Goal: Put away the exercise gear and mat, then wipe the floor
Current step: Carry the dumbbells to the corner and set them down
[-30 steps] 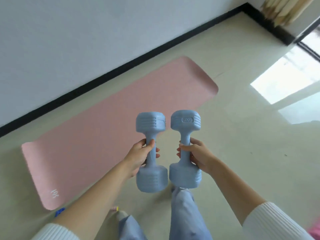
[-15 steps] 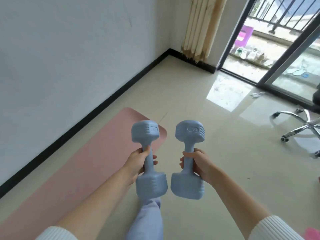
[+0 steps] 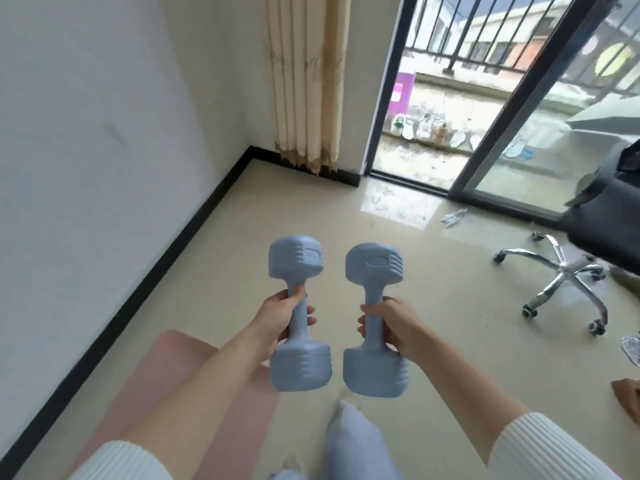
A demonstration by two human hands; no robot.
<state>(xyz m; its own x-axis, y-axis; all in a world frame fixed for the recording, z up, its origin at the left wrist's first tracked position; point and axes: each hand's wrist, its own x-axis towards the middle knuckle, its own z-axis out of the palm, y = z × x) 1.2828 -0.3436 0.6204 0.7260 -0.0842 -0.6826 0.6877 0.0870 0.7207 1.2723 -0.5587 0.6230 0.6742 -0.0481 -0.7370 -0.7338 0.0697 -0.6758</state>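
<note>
Two pale blue dumbbells are held upright in front of me, above the floor. My left hand [image 3: 278, 318] grips the handle of the left dumbbell [image 3: 300, 360]. My right hand [image 3: 393, 325] grips the handle of the right dumbbell [image 3: 375, 370]. The two weights hang side by side, a small gap between them. The pink exercise mat [image 3: 180, 382] lies flat on the floor at lower left, along the wall; only its near end shows, partly behind my left forearm.
A white wall with a black skirting board [image 3: 145, 289] runs along the left. A beige curtain [image 3: 304, 81] hangs in the corner beside an open sliding glass door [image 3: 433, 109] onto a balcony. An office chair with a chrome wheeled base [image 3: 561, 282] stands at right. The tiled floor [image 3: 433, 306] is glossy.
My view has swung up and to the right, from the mat toward the balcony door. The mat has slid to the lower left of view. Both hands still hold the dumbbells upright.
</note>
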